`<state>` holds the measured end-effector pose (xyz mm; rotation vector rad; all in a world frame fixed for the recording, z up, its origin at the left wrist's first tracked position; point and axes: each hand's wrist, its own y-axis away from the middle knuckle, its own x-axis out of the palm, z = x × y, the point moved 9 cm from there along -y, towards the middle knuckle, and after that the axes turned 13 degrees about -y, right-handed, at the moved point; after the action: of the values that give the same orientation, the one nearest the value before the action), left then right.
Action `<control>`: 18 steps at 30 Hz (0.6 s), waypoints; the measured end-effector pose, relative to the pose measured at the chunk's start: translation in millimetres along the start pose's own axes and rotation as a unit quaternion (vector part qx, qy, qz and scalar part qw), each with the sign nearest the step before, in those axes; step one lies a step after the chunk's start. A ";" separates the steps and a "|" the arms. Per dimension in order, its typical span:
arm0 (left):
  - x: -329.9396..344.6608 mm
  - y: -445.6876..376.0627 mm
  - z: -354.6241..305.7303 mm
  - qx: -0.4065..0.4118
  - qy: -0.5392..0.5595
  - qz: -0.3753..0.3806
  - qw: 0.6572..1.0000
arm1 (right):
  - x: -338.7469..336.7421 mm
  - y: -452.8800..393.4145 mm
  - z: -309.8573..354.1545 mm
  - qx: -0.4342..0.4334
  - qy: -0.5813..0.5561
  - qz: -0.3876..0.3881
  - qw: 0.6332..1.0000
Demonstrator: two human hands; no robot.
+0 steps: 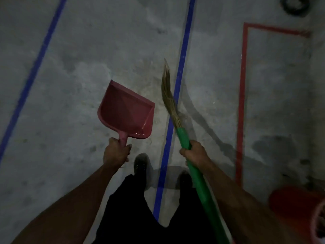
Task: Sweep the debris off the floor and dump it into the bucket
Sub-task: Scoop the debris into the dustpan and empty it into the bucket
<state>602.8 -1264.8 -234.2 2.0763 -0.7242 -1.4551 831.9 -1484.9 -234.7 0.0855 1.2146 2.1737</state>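
Two tools are up and ready: the left hand point(115, 153) has its fingers curled tight round the stub handle of a pink plastic dustpan point(125, 110), held clear of the floor with its mouth pointing to 1 o'clock, and nothing I can make out lies in the pan. The right hand point(194, 154) is wrapped fully round the green handle of a straw-bristled broom point(169, 95), bristles lifted and aimed at 12 o'clock. Both hang over a grey concrete floor point(79, 67) crossed by a blue tape line point(182, 55), which runs between the person's dark shoes. A red plastic bucket point(297, 201) stands near, at 4 o'clock from the feet. In this dim light the debris itself is too faint to pick out. My reading is that sweeping has yet to start; next the bristles must come down and the pan's lip must meet the floor.
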 end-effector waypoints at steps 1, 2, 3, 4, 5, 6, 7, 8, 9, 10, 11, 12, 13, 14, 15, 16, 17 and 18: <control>2.0 -18.3 0.9 0.000 -0.023 0.005 1.000 | 14.2 -12.8 1.5 0.003 0.001 -0.004 1.000; 4.6 -36.6 2.2 -0.001 -0.050 0.007 0.999 | 28.9 -26.1 1.7 0.008 -0.002 -0.005 1.000; 8.2 -55.5 3.3 -0.001 -0.083 0.006 0.997 | 44.3 -40.7 0.3 0.013 -0.006 -0.003 1.000; 12.6 -73.6 5.3 0.000 -0.120 0.001 0.993 | 60.4 -56.2 -2.5 0.017 -0.004 0.002 1.000; 18.7 -91.8 7.1 0.005 -0.154 -0.005 0.988 | 76.3 -71.9 -7.5 0.021 0.000 0.007 1.000; 27.0 -110.3 8.5 0.012 -0.176 -0.010 0.984 | 90.9 -88.4 -12.5 0.024 0.005 0.012 1.000; 36.7 -127.7 11.2 0.016 -0.189 -0.013 0.982 | 104.7 -105.1 -18.4 0.025 0.008 0.017 1.000; 46.6 -144.4 13.6 0.019 -0.199 -0.014 0.980 | 116.2 -121.0 -26.3 0.030 0.005 0.018 0.999; 56.4 -160.1 16.5 0.021 -0.207 -0.016 0.978 | 124.8 -136.4 -34.9 0.037 0.000 0.016 0.999; 66.0 -174.8 20.3 0.021 -0.215 -0.017 0.976 | 131.2 -150.6 -44.7 0.049 -0.005 0.013 0.999; 75.1 -188.4 24.6 0.020 -0.220 -0.016 0.975 | 134.9 -163.5 -56.1 0.064 -0.013 0.008 0.998; 83.0 -200.7 29.8 0.015 -0.223 -0.015 0.975 | 136.3 -173.9 -68.8 0.080 -0.024 0.004 0.997; 90.5 -211.6 35.5 0.008 -0.222 -0.012 0.975 | 135.7 -182.1 -81.6 0.095 -0.039 0.001 0.995; 97.5 -221.0 40.1 0.005 -0.221 -0.009 0.975 | 132.6 -187.7 -95.1 0.109 -0.056 -0.006 0.992; 104.6 -229.1 43.0 0.006 -0.218 -0.005 0.976 | 126.8 -192.1 -108.5 0.120 -0.068 -0.019 0.990; 111.0 -235.7 45.9 0.008 -0.211 0.001 0.977 | 119.8 -195.0 -121.7 0.131 -0.071 -0.036 0.988; 117.5 -240.7 48.2 0.009 -0.201 0.011 0.979 | 111.7 -195.6 -134.4 0.143 -0.073 -0.054 0.986; 123.8 -244.4 49.5 0.010 -0.189 0.022 0.982 | 102.9 -195.0 -146.4 0.156 -0.081 -0.071 0.982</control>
<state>625.4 -1173.6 -496.3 1.8020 -0.9236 -1.8471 796.2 -1464.3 -496.2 0.2915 1.4114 1.8027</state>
